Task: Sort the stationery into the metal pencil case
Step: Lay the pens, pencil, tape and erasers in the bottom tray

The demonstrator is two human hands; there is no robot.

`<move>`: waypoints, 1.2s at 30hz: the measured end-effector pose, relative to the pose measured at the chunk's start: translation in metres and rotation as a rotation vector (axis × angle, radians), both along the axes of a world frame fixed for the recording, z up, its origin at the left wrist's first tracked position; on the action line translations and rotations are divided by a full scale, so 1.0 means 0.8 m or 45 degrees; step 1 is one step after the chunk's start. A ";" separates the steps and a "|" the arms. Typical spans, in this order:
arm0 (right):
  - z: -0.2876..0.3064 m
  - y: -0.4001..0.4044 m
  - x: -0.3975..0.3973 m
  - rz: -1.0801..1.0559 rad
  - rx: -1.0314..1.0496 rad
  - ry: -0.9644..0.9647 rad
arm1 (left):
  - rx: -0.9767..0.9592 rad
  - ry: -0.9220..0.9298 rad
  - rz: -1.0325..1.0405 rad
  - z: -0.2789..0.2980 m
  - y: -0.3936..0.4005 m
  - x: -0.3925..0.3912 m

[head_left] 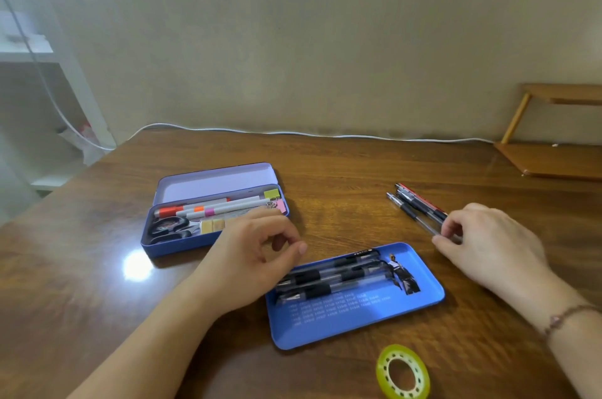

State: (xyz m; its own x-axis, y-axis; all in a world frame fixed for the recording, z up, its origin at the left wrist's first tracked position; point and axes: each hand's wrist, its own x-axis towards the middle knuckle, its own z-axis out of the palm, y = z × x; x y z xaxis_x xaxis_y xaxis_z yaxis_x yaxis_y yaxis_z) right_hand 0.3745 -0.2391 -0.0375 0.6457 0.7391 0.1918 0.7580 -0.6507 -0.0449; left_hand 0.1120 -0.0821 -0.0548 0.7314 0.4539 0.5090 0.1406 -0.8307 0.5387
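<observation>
From where I sit, the sorting looks well under way but not finished. Farthest left on the worktop (81, 252) stands the case (182, 243), lid up, and its deep compartment already holds the markers (208, 207), the scissors (169, 229), a pale eraser block (211, 225) and a few clips (273, 198) at its right end. My left hand (247, 255) hovers just in front of the case's right end, its fingers loosely curled with thumb and forefinger close together; I see nothing between them, so I judge it empty and relaxed. To its right, and nearer me, lies the blue tray (358, 323), apart from the case, with several black-grip pens (329, 278) lined up along its far side; I take it for the case's insert, still to go back in. Below it, close to the worktop's near edge, the tape roll (403, 373) lies flat and untouched, so that is left to sort. Further right, a small bunch of loose pens (413, 204) lies on the bare wood beyond the tray, one of them red. My right hand (488, 242) is at their near ends, fingertips curled down and touching the clear pen, apparently starting to pinch it, though I cannot tell whether it is truly gripped yet. So the loose pens, the tape and the tray remain.
</observation>
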 end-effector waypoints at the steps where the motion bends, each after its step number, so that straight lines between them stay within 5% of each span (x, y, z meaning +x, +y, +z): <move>1: 0.000 0.001 -0.004 0.011 0.000 0.012 | 0.005 -0.014 0.008 0.001 0.000 0.000; 8: -0.004 0.008 -0.008 -0.043 -0.039 0.000 | 0.011 -0.031 0.006 -0.001 0.000 -0.001; 11: -0.005 0.004 -0.009 0.024 0.143 0.048 | -0.021 -0.066 0.017 0.000 -0.002 0.000; 16: 0.002 -0.003 -0.066 0.645 0.822 0.149 | -0.213 -0.124 -0.022 0.003 -0.018 0.006; 24: -0.009 -0.002 -0.110 1.121 0.848 -0.106 | -0.651 -0.387 -0.390 0.016 -0.049 0.019; 28: -0.003 -0.007 -0.099 1.302 0.970 -0.067 | -0.952 -0.249 -0.669 0.021 -0.054 0.014; 32: 0.003 -0.013 -0.091 1.399 0.927 -0.299 | -1.159 -0.022 -0.865 0.025 -0.053 0.005; 36: 0.006 -0.015 -0.088 1.440 0.880 -0.340 | -1.112 0.226 -0.897 0.026 -0.050 0.002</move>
State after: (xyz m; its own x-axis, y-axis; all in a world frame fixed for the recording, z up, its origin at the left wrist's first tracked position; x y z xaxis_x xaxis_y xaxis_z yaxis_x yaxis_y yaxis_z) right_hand 0.3040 -0.2515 -0.0327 -0.3625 0.5383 0.7608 0.8959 0.4261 0.1254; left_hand 0.1135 -0.1224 -0.0338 0.9945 0.0622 0.0839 -0.0771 -0.1050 0.9915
